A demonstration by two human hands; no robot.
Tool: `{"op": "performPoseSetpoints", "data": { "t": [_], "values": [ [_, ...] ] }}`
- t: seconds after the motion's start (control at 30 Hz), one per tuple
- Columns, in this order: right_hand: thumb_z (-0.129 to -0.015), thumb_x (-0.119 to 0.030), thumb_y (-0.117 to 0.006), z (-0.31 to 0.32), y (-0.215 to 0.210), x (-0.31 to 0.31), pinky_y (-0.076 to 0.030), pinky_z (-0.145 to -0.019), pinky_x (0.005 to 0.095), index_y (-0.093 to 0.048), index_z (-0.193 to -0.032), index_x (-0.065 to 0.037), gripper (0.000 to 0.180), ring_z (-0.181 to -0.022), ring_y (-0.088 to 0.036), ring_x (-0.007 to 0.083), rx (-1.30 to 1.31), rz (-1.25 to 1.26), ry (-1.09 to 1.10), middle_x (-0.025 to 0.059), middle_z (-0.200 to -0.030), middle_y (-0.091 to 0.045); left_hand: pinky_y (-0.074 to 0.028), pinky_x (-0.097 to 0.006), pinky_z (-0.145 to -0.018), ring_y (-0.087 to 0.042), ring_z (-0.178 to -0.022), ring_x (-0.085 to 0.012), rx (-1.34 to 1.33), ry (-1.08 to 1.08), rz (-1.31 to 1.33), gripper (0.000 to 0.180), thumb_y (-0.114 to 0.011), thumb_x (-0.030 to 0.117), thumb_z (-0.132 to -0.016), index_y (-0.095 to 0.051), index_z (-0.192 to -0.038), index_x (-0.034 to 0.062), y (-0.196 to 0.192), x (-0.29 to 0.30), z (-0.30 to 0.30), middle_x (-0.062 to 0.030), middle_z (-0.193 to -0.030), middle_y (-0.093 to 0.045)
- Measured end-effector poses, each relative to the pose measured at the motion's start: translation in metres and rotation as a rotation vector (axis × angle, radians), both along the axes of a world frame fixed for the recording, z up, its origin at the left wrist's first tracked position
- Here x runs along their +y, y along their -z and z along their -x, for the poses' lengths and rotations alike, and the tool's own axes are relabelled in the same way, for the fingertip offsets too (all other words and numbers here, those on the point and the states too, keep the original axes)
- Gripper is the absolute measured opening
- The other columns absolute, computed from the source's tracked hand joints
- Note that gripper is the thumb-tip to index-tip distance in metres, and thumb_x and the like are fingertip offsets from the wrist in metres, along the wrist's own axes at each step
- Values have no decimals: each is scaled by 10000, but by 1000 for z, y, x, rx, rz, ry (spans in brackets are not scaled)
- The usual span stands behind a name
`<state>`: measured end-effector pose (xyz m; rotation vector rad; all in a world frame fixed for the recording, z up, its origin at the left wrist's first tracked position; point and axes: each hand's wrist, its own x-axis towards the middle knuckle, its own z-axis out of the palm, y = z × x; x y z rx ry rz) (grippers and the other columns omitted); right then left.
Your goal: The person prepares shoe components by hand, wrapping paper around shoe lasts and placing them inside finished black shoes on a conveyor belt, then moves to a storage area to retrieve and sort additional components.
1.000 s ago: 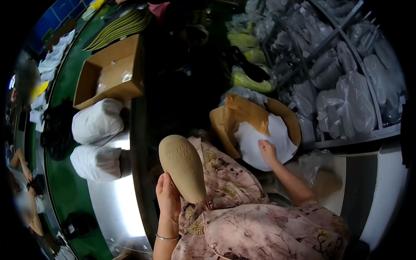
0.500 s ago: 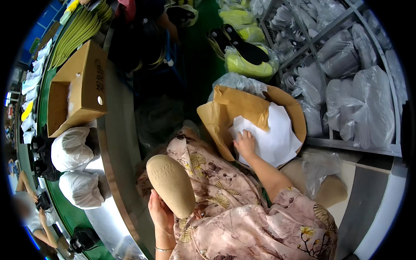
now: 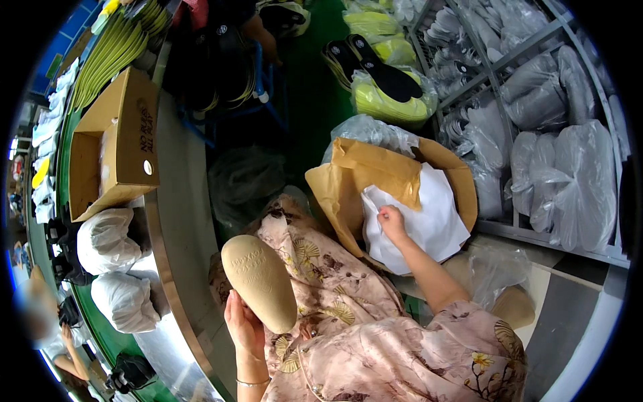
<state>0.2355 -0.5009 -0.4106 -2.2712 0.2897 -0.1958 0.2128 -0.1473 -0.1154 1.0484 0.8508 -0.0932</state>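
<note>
The fingers of the right hand point(image 3: 392, 223) are drawn together on the edge of a white sheet point(image 3: 425, 224); by those of the left hand point(image 3: 245, 329), half curled, a beige foot-shaped form point(image 3: 260, 281) is gripped along its side. At the left, a smooth metal desk point(image 3: 167, 355) is seen. At the right, the sheet is surrounded by creased brown paper point(image 3: 365, 163). The form, rounded, matt and embossed, is tilted above the floral cloth point(image 3: 335, 264).
</note>
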Motion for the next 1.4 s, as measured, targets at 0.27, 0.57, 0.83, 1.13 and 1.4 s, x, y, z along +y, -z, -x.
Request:
{"op": "performPoseSetpoints", "data": {
  "t": [0.27,0.57,0.83,1.13,1.4],
  "values": [
    [-841,-104,-604,-15,-185,34,-412,-608,211,-555,-830,-84,54,-689,-505,56,503,-1211,-68,-37,-777,-541,-394,-206,-683,-482,-741,-67,-142,189,-110,154,-543,208,-917,-503,-900,60,30,-1,1,2,-822,-551],
    [-763,1,-636,-28,-187,70,-416,-583,212,-530,-820,-24,122,-647,-493,50,32,-527,-23,-2,-705,-543,-388,-215,-750,-475,-780,-50,-328,236,-49,137,-527,189,-926,-490,-898,60,31,-7,5,10,-853,-544],
    [-711,-232,-702,-23,-187,65,-480,-677,388,-560,-873,3,319,-788,-624,328,180,167,86,186,-811,-634,-363,-188,-650,-419,-692,-29,-309,209,-51,154,-554,191,-912,-490,-890,53,33,-6,18,33,-792,-519],
    [-866,-206,-531,-43,-252,5,-452,-584,452,-556,-729,-15,237,-648,-595,353,-374,500,98,183,-691,-601,-367,-188,-654,-438,-699,-32,-335,221,-63,160,-568,195,-904,-507,-904,47,29,-8,18,29,-790,-531],
    [-843,-107,-553,-46,-344,25,-447,-515,419,-561,-770,-25,109,-577,-573,342,-531,712,72,168,-662,-582,-387,-193,-692,-480,-750,-39,-407,210,5,87,-544,132,-912,-509,-926,54,16,-5,18,18,-853,-571]
  ]
}}
